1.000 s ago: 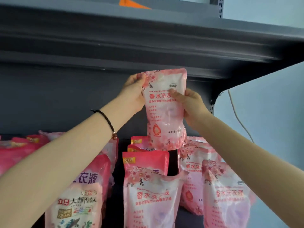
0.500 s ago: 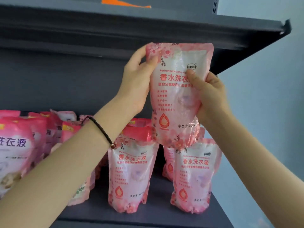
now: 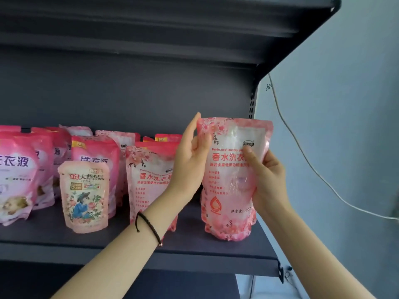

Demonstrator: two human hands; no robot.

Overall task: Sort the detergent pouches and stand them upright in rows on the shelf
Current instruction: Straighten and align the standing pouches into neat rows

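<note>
A light pink floral detergent pouch [image 3: 228, 190] stands upright at the right end of the dark shelf [image 3: 129, 249], its base touching the board. My left hand [image 3: 190, 160] grips its upper left corner and my right hand [image 3: 266, 182] grips its right side with the thumb across the front. A matching pouch [image 3: 149, 180] stands just left, partly hidden by my left forearm. A small peach pouch [image 3: 85, 196] with a figure printed on it stands further left, in front of several deeper pink pouches [image 3: 95, 152].
Larger deep pink pouches [image 3: 17, 173] crowd the shelf's left end. The shelf above [image 3: 194, 29] overhangs low. A white cable [image 3: 302, 160] runs down the pale wall on the right. Bare shelf board lies in front of the pouches.
Both hands have brought the pouch down from near the upper shelf and to the right, onto the shelf's right end. The view has tilted and shows more of the left row.
</note>
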